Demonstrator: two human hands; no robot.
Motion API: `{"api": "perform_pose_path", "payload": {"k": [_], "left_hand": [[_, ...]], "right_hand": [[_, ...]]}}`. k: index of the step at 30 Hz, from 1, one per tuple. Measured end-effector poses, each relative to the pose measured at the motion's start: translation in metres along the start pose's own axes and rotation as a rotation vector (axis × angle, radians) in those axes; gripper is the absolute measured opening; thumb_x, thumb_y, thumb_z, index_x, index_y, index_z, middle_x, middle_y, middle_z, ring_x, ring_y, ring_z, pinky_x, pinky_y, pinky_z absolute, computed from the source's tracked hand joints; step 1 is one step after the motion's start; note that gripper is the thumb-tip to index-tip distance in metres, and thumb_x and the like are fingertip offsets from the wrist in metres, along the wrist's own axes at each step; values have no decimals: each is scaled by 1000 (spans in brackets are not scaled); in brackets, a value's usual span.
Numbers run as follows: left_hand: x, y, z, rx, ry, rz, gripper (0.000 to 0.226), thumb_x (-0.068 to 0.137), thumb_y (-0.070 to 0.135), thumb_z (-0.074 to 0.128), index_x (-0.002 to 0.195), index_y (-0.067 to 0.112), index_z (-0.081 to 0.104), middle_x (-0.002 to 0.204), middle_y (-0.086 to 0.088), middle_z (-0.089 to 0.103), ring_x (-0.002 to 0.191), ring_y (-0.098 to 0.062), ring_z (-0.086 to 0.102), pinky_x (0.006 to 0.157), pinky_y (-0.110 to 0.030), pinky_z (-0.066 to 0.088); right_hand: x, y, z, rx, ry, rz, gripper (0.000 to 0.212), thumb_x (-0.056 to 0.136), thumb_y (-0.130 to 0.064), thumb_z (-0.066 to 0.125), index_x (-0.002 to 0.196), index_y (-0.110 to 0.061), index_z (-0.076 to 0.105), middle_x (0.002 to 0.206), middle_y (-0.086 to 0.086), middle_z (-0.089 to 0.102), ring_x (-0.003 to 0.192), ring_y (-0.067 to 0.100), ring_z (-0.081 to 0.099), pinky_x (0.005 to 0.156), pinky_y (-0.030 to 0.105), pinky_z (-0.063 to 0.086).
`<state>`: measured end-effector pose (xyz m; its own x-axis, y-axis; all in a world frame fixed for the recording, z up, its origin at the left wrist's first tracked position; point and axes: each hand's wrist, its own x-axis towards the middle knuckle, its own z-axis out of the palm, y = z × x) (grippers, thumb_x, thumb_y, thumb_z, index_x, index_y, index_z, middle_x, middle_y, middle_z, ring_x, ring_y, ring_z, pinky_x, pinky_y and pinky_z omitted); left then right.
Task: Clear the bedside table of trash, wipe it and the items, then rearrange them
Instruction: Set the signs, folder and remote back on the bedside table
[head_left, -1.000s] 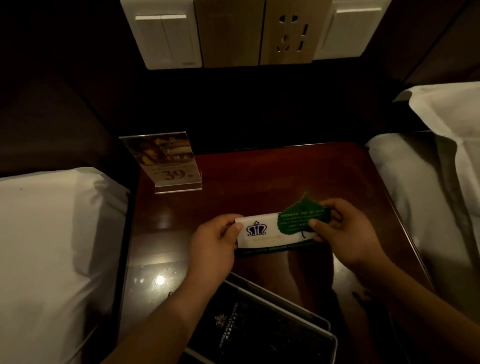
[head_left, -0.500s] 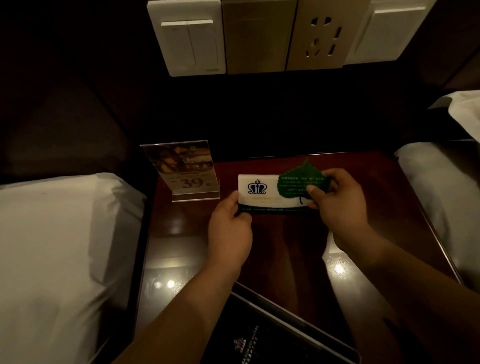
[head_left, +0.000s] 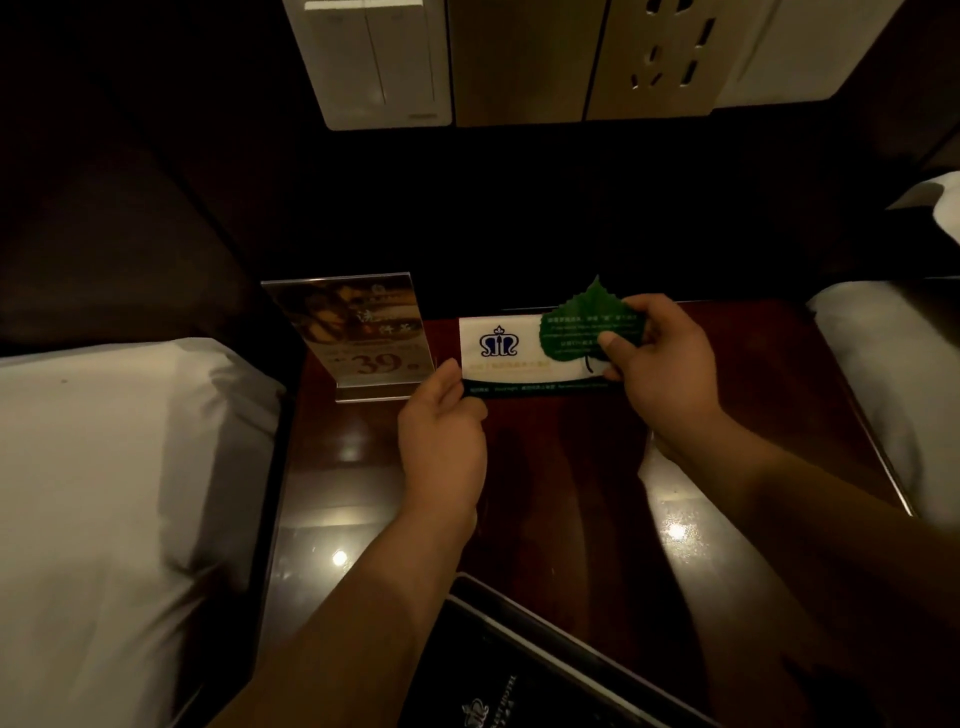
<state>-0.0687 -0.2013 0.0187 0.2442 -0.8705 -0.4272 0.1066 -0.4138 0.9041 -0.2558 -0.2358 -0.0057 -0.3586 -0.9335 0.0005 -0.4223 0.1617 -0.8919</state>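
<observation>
Nearest the camera a dark folder (head_left: 545, 691) lies at the front edge of the bedside table (head_left: 753, 415). Further in, the left hand (head_left: 447, 431) pinches the white card's (head_left: 498, 348) lower left corner and the right hand (head_left: 660, 358) grips its other end along with the green leaf card (head_left: 576, 327), both near the table's back. Risk looks like the left hand bumping the acrylic sign stand (head_left: 358, 332) just beside it. Behind sits the switch panel (head_left: 374, 62), with bedding (head_left: 104, 493) on either side.

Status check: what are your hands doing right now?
Left hand and right hand gripping white card and green leaf card. Acrylic sign close beside.
</observation>
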Motion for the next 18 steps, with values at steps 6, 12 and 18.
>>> {"api": "perform_pose_path", "payload": {"k": [6, 12, 18], "left_hand": [[-1, -2, 2, 52, 1, 17, 56, 91, -7, 50, 140, 20, 55, 136, 0, 61, 124, -13, 56, 105, -33, 47], [-3, -5, 1, 59, 35, 37, 54, 90, -8, 49, 136, 20, 57, 129, 5, 61, 125, -10, 54, 101, -25, 43], [-4, -6, 4, 40, 30, 26, 55, 91, -5, 53, 137, 24, 55, 143, 1, 54, 123, -7, 51, 92, -18, 44]], "right_hand": [[3, 3, 5, 66, -4, 3, 26, 93, -17, 65, 118, -22, 58, 105, 2, 69, 85, 20, 71, 77, 48, 61], [6, 3, 5, 56, -17, -3, 26, 92, -19, 66, 117, -26, 59, 102, 1, 69, 89, 23, 71, 76, 51, 60], [6, 2, 6, 53, -26, -11, 28, 94, -18, 64, 120, -23, 58, 105, 1, 68, 87, 21, 71, 77, 49, 61]]}}
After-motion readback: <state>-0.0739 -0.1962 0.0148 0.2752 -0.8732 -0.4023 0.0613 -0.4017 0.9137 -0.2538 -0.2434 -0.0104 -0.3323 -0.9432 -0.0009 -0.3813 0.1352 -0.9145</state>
